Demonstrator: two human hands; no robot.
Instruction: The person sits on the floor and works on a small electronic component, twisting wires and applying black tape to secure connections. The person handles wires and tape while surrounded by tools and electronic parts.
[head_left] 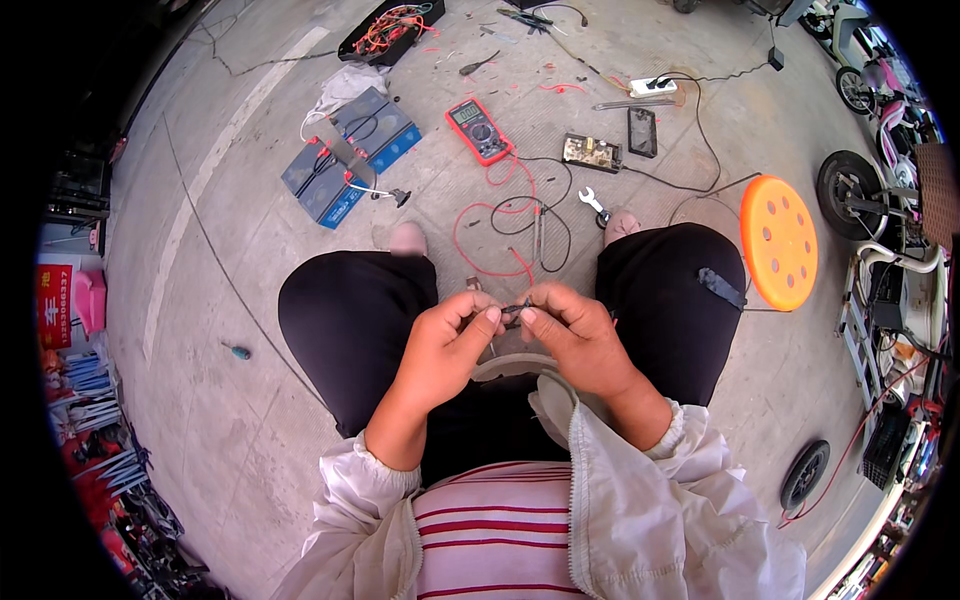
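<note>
My left hand (452, 340) and my right hand (572, 335) meet between my knees, their fingertips pinching a short, thin dark piece (517, 309), possibly wire; its ends are partly hidden by my fingers. Just beyond them, red test leads (485, 268) and black ones lie looped on the floor, running toward a red multimeter (480, 131). A silver open-end wrench (590, 198) rests near my right foot. An opened electronic unit (590, 152) with a cable sits beside a separate black casing (641, 131).
Blue batteries (390, 143) stand at upper left, near a black tray (360, 45) of wires. A white power strip (652, 86) lies behind. An orange stool (778, 240) is at my right, beside wheels (851, 195) and vehicle parts. A small screwdriver (238, 352) and long cable are at left.
</note>
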